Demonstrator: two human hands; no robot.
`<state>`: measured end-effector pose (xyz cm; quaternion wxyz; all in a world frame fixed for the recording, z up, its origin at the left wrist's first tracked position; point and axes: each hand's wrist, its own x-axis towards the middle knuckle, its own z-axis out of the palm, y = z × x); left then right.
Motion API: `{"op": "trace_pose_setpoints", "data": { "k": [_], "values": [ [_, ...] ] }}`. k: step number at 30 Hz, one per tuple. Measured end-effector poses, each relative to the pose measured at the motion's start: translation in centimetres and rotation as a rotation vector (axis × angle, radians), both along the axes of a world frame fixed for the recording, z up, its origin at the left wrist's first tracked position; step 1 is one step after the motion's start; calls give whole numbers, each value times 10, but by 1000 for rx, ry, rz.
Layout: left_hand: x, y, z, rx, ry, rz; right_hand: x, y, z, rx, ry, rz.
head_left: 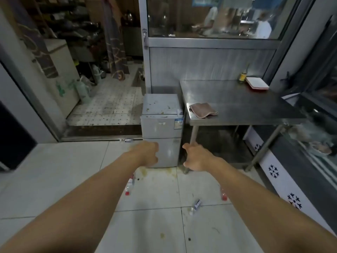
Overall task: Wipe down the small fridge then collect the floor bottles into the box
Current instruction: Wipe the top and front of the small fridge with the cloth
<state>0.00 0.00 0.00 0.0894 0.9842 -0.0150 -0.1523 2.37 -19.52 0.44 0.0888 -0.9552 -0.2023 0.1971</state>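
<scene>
A small grey fridge (162,128) with a spotted, dirty top stands on the floor left of a steel table (237,105). On the table's near corner lies a folded brown cloth (203,110). Both my arms reach forward. My left hand (148,154) hovers in front of the fridge's lower door, fingers loosely curled, holding nothing. To the fridge's right my right hand (196,158) hangs in front of the table leg, also holding nothing. Plastic bottles lie on the floor: one with a red cap (129,186), one by my right forearm (223,195), one with a blue label (195,207).
Plates (257,84) and a small yellow jar (242,76) sit at the table's far end. A doorway on the left opens onto a tiled kitchen. A freezer cabinet with snowflake marks (284,181) runs along the right. Stains mark the floor by the fridge. No box is in view.
</scene>
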Motion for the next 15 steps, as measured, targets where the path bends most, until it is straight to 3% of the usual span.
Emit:
{"op": "trace_pose_setpoints", "data": {
  "k": [15],
  "values": [
    [184,-8,-12,65,26,-3,201,-18,-34,94,35,-154]
  ]
}}
